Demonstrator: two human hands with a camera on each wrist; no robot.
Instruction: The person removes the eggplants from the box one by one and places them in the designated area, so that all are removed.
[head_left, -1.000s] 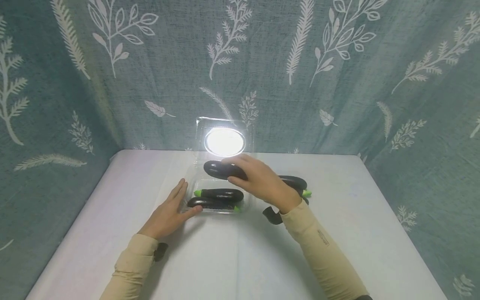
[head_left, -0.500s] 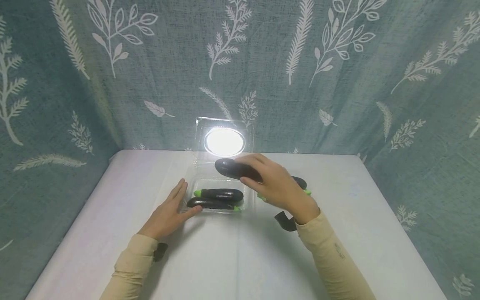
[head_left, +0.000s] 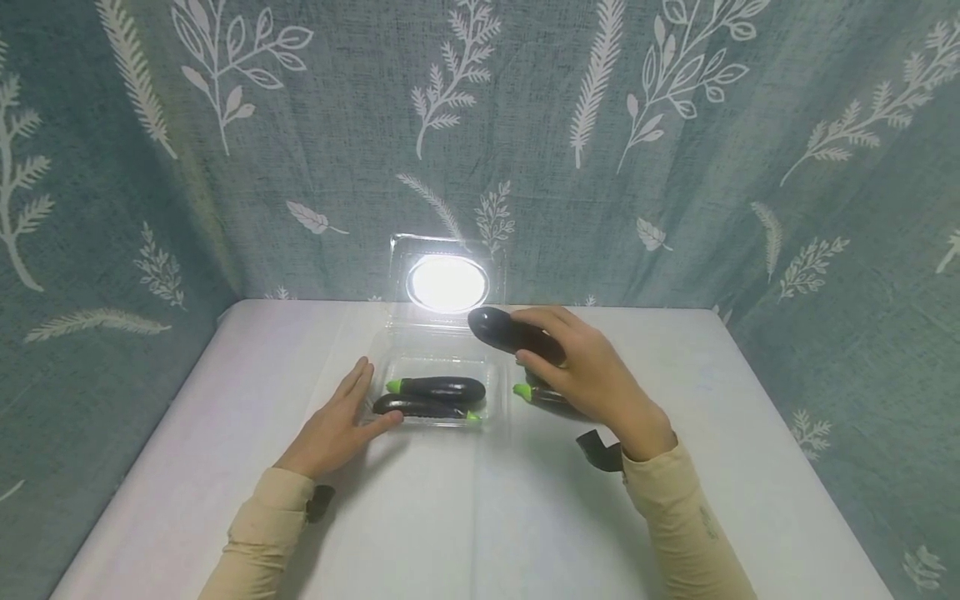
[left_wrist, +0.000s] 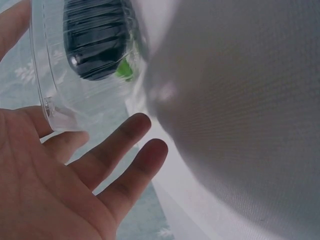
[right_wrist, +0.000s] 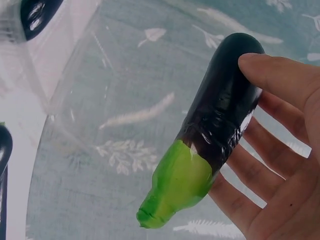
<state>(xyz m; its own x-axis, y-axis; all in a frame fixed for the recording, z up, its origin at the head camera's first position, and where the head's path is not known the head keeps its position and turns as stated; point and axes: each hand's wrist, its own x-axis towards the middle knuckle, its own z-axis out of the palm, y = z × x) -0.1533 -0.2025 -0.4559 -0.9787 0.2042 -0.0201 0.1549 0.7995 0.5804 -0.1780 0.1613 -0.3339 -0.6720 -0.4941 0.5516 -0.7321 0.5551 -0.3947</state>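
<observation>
My right hand (head_left: 592,367) grips a dark, glossy eggplant (head_left: 495,327) above the table, to the right of a clear plastic clamshell container (head_left: 431,364). The right wrist view shows its green cap (right_wrist: 180,175) and my thumb along the dark body. Inside the container lie two eggplants side by side, one (head_left: 442,387) behind the other (head_left: 420,406), caps at opposite ends. My left hand (head_left: 337,425) is at the container's left side, fingers extended, thumb at the front corner. In the left wrist view the container wall (left_wrist: 75,110) rests against the fingers.
More eggplant (head_left: 551,398) lies on the white table (head_left: 420,517) under and beside my right hand, partly hidden by it. The container's lid (head_left: 401,258) stands raised at the back, with a bright light reflection. A patterned green curtain (head_left: 540,192) encloses the back and sides.
My right hand has moved to the right with the eggplant, from over the container to beside it. The left hand and the two eggplants in the container have stayed put.
</observation>
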